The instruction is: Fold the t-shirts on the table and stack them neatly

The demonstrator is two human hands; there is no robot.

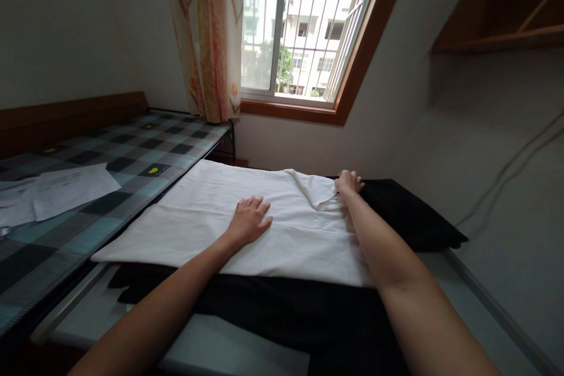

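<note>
A white cloth garment (189,229) lies spread out over black fabric (282,305) on a pale tabletop (247,343). My left hand (250,220) rests flat on the middle of the white garment, fingers spread. At the garment's far right corner, my right hand (349,181) has its fingers curled round the edge of the white cloth. A fold of the cloth is turned up just left of that hand. More black fabric (405,211) extends to the right, beyond my right forearm. What lies under my right fingers is partly hidden.
To the left stands a bed with a checked mattress (176,144), bearing white papers (74,191). A patterned curtain (214,35) hangs beside a barred window (308,41) behind. A wooden shelf (497,41) juts from the right wall, near a hanging cable (506,170).
</note>
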